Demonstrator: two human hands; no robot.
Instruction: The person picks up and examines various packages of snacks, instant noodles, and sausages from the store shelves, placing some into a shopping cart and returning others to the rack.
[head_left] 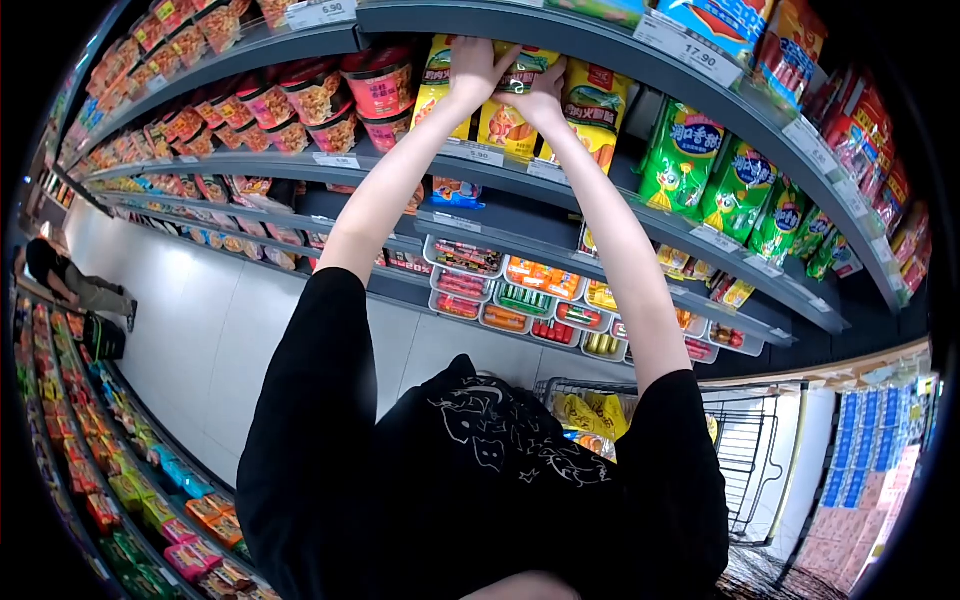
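Both my arms reach up to a shelf of yellow and green snack bags with sausages pictured on them. My left hand [476, 72] lies against the top of the left yellow bag [434, 90], its thumb stretched out to the right. Just beside it, my right hand [538, 92] is at the upper part of the middle yellow bag [508, 128], with fingers bent around its front. Another yellow bag [594, 105] stands to the right of my right hand. My hands partly cover the left and middle bags, which appear upright.
Red tubs [378, 85] line the shelf to the left, and green bags [682, 155] stand to the right. Below are bins of packaged sausages [540, 273]. A wire shopping cart [745, 450] is at my right side. A person [75, 275] is farther down the aisle.
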